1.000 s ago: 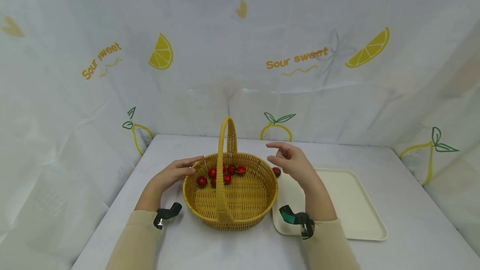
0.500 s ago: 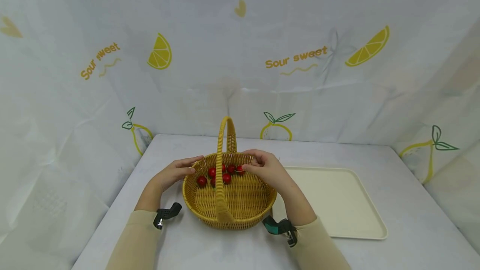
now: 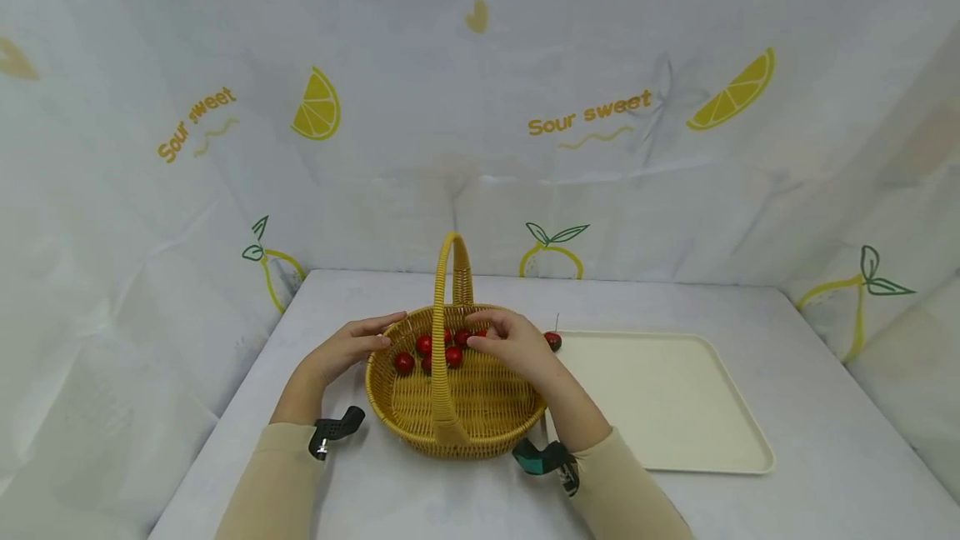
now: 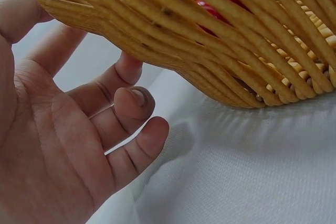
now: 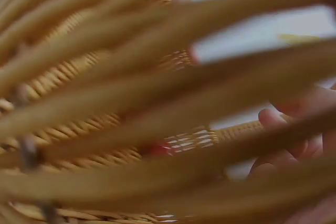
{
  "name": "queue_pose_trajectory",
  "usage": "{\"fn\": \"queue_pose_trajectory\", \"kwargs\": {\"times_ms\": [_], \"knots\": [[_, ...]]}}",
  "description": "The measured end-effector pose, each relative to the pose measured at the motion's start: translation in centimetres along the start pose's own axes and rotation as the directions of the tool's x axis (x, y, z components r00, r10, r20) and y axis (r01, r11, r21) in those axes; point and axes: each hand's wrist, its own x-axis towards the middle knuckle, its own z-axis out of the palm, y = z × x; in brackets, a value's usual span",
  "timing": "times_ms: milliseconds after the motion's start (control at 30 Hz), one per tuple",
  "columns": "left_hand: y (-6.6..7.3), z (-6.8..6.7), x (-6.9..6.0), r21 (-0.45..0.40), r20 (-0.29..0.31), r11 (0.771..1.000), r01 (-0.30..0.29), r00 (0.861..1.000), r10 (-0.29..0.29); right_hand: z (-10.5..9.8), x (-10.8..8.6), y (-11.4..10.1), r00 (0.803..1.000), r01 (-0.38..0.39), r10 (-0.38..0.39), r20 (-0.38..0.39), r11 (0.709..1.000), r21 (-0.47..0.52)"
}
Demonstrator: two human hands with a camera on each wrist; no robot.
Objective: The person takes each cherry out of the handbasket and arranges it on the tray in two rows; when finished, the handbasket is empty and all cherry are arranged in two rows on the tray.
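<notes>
A yellow wicker basket (image 3: 491,407) with a tall arched handle (image 3: 441,340) stands mid-table, with several red cherries (image 3: 453,357) in its left and back part. My left hand (image 3: 341,357) rests its fingers on the basket's left rim. In the left wrist view, that hand (image 4: 58,124) has spread, slightly bent fingers beside the basket wall (image 4: 173,40). My right hand (image 3: 521,348) reaches over the right rim, thumb and index finger apart around a cherry partly hidden by them. Through blurred wicker in the right wrist view, its fingers (image 5: 270,119) show nothing held.
A cream tray (image 3: 675,407) lies right of the basket. One dark red cherry (image 3: 552,341) with an upright stem sits by its back left corner. A white cloth with lemon prints (image 3: 450,132) hangs behind and beside the table.
My right hand has moved left from near the tray's corner cherry to above the cherries inside the basket. My left hand stays at the rim.
</notes>
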Motion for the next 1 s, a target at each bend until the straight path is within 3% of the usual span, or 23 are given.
{"fn": "queue_pose_trajectory", "kwargs": {"times_ms": [367, 600, 1000], "knots": [[0.2, 0.1, 0.1, -0.01, 0.011, 1.0, -0.015, 1.0, 0.015, 1.7, 1.3, 0.5, 0.995, -0.069, 0.079, 0.065, 0.988, -0.134], [-0.3, 0.1, 0.2, -0.017, 0.011, 1.0, 0.005, 1.0, -0.004, 2.9, 1.8, 1.1, 0.978, -0.082, 0.132, 0.159, 0.954, -0.29], [-0.4, 0.1, 0.1, -0.001, 0.016, 1.0, -0.011, 1.0, 0.011, 3.8, 2.3, 1.6, 0.974, -0.071, 0.157, 0.162, 0.894, -0.442]]}}
